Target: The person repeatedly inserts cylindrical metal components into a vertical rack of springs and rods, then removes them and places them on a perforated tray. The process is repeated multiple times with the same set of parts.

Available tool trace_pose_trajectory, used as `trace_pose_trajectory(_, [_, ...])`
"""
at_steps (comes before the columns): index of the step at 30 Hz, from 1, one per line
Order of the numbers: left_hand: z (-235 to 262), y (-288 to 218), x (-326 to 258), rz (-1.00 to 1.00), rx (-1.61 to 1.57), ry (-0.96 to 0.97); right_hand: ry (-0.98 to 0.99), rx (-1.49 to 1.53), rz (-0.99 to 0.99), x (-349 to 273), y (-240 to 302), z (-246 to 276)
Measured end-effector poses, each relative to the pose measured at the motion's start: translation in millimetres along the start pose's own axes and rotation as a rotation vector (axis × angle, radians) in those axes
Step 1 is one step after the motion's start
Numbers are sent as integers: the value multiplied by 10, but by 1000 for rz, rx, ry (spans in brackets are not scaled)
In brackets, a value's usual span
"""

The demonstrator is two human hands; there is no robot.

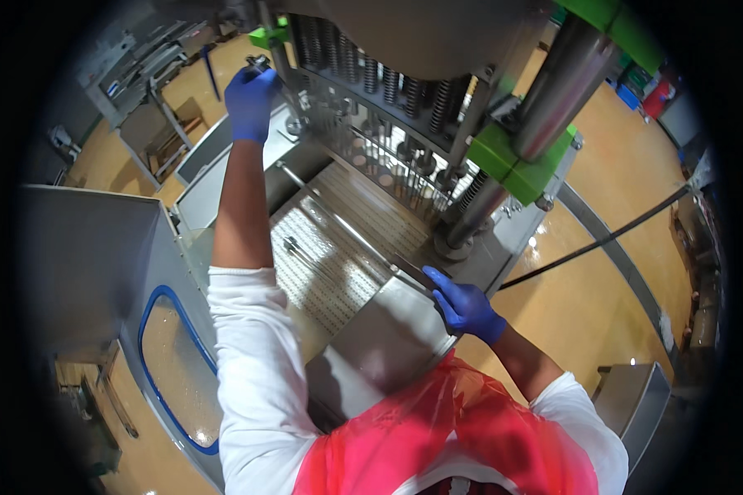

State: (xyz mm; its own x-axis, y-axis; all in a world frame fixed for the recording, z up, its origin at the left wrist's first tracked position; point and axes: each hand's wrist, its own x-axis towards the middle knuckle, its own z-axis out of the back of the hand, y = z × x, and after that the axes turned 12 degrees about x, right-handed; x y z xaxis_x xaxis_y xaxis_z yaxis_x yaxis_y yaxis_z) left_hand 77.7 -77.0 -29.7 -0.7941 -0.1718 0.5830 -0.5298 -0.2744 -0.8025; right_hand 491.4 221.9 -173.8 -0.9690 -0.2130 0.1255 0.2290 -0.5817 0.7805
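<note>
Fingers of the left hand (pixel 250 106) curl round a metal fitting (pixel 258 62), upper left, while the right hand (pixel 469 309), fingers parted, sits nearer the slanting rod (pixel 347 226), lower-right end.

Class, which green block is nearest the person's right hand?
The large block partway down the thick metal column; the others sit near the picture's top, farther from the right hand.
</note>
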Motion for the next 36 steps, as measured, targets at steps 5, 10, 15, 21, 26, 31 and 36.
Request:
trace_pose_trajectory(5, [195,-34,-696,311,-185,222,-75,-4,149,21,-89,1])
trace_pose_trajectory(10, [249,506,-1298,759,-364,263,-136,-38,138,-16,-95,-32])
trace_pose_trajectory(15, [432,1246,-1750,906,-476,402,-241,-13,101,18,-118,-120])
trace_pose_trajectory(21, [387,1099,-1897,785,-591,156,-283,-224,141,220,-259,-216])
trace_pose_trajectory(26, [372,1061,-1653,676,-670,162,-317,-267,398,1518,279,-2])
trace_pose_trajectory(31, [-222,1153,-1731,780,-353,197,-520,-309,401,3005,1237,301])
trace_pose_trajectory(36, [-451,1502,-1998,782,-29,75,-475,-386,516,3565,1486,268])
